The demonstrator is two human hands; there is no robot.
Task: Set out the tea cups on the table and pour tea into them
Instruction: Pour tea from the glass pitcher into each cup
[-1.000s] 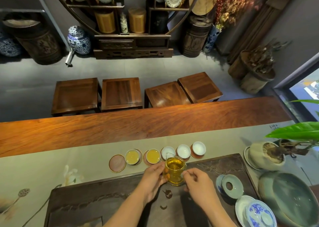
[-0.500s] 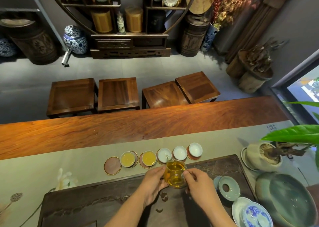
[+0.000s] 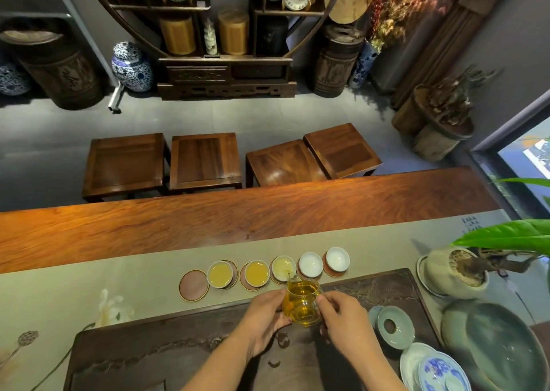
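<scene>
Both hands hold the glass pitcher (image 3: pixel 302 303) of tea between them: left hand (image 3: pixel 263 316) cups its left side, right hand (image 3: pixel 342 316) pinches its right side. Its spout tips over the third cup (image 3: pixel 283 268), just beyond the fingers.

Amber tea (image 3: pixel 302 300); white cups (image 3: pixel 310 264)

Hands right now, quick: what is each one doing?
Left hand: holding the side of the glass tea pitcher.
Right hand: pinching the pitcher's other side, at its handle.
</scene>
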